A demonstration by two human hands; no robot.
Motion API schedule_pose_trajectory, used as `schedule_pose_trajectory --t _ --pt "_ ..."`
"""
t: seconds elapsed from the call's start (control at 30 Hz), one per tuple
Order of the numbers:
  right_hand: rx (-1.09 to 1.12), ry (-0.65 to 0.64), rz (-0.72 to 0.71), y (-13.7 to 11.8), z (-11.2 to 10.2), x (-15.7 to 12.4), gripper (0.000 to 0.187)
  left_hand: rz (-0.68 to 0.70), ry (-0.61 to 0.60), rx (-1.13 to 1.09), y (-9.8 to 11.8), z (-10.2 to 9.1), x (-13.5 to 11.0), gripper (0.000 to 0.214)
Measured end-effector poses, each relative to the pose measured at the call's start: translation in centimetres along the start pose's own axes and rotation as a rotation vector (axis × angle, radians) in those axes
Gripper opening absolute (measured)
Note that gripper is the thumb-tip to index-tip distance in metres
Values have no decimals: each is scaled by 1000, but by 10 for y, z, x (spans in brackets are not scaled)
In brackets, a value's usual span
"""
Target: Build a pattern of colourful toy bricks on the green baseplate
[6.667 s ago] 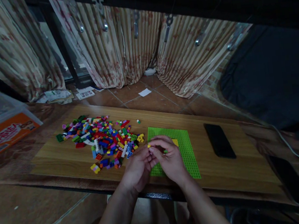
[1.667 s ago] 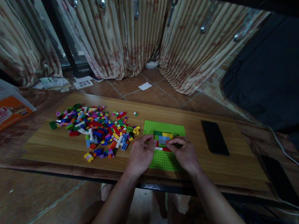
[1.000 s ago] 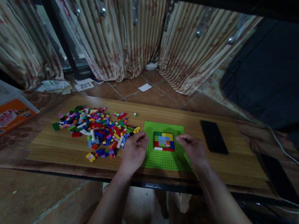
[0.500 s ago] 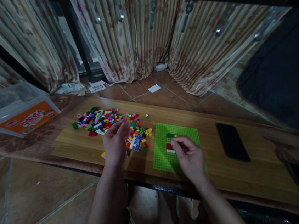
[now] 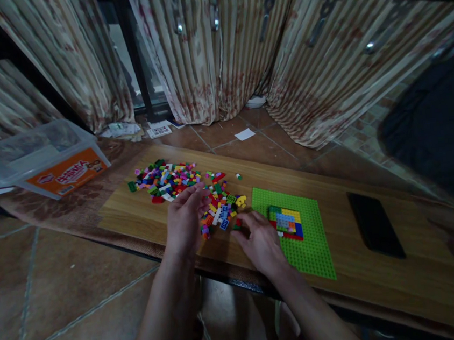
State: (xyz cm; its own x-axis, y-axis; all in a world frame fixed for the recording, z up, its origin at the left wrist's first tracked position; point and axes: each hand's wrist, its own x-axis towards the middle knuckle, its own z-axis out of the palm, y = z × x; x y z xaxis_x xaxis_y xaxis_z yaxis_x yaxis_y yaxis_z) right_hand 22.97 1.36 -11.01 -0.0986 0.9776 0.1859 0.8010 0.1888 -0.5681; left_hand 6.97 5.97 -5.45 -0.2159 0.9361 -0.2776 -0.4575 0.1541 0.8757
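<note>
Clear plastic box (image 5: 67, 173) at left, heaped loose bricks (image 5: 171, 180) mid-board, lime-green baseplate (image 5: 314, 252) at right.
The box, orange-labelled, stands just beside the wooden board (image 5: 360, 283) that carries the bricks. The left hand (image 5: 185, 216) is over the heap's near side, fingers bent together; whether they hold a brick cannot be told. Beside the heap, the right hand (image 5: 259, 238) has thumb and fingers around a small red-and-green piece (image 5: 237, 224); whether it is pinched is unclear. On the baseplate sits a squarish multicoloured build (image 5: 285, 222); farther right lies a black phone (image 5: 374, 225).
</note>
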Motion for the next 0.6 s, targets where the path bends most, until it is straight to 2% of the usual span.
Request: schedule_pose_trajectory --t 0.33,0.6 --pt "69 57 35 2 8 4 24 -48 -49 64 2 -1 -3 38" --pt "239 140 83 4 -2 7 14 36 -154 373 -15 7 -5 32"
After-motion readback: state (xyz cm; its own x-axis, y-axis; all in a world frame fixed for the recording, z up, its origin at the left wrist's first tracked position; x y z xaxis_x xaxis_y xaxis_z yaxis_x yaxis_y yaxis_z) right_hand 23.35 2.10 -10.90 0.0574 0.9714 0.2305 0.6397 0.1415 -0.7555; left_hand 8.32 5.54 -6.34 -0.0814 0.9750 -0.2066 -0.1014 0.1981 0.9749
